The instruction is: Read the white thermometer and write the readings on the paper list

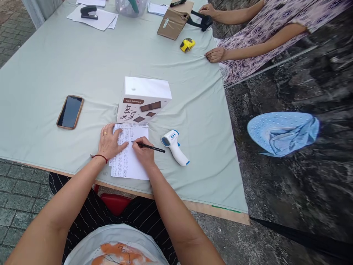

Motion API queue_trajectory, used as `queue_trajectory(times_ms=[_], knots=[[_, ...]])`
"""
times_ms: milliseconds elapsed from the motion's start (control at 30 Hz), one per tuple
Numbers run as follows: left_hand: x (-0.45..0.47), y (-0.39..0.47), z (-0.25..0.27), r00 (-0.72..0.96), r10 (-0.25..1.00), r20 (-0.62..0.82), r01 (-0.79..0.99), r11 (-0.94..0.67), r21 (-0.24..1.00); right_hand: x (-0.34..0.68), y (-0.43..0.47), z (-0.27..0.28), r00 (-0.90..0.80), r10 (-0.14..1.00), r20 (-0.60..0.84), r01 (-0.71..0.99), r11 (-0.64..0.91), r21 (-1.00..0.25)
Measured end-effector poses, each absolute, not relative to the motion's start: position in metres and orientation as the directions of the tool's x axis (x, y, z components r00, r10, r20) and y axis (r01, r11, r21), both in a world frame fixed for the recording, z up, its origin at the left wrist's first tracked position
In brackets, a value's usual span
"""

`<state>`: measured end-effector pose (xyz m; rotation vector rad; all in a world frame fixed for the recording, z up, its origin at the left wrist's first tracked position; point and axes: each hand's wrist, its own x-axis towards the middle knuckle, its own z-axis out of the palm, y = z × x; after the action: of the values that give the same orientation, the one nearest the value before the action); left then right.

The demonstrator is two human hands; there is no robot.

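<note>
- The paper [139, 165] lies on the table [82, 66], at the side nearest to the person, and its long axis goes away from the body.
- Small writing [120, 158] fills the left part of the paper; the lower right part is blank.
- The pen [154, 148] lies slantwise above the paper: its tip points left, to the writing, and its back end reaches out past the right edge. I cannot tell if the tip touches.
- The right hand [145, 152] is nearer to the blank part, and its fingers are closed around the pen.
- The left hand [110, 141] lies over the upper left edge of the paper, with the fingers spread and grasping nothing; its thumb points across the writing toward the pen tip.
- The box [145, 103] stands just beyond the far end of the paper.
- To the right of the paper, near it, lies the thermometer [175, 148]; to the left, well apart, the phone [70, 112].
- Far beyond the paper, to the right, another person's hand [215, 54] rests at the table's edge.
</note>
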<state>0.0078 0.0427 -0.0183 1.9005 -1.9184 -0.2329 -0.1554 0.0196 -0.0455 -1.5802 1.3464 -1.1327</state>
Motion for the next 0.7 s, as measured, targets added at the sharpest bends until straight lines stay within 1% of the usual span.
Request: queue_trajectory(times_ms=[467,700], knots=[[0.0075,0.0422,-0.0196,0.04,-0.982,0.185,-0.913,0.039,0.405,-0.1561,0.0198,-0.045,0.014,-0.992,0.124,-0.269,-0.123,-0.955],[0.0075,0.0427,-0.0202,0.034,-0.98,0.196,-0.918,0.047,0.394,-0.155,0.0197,-0.0436,0.032,-0.99,0.139,-0.291,-0.143,-0.946]])
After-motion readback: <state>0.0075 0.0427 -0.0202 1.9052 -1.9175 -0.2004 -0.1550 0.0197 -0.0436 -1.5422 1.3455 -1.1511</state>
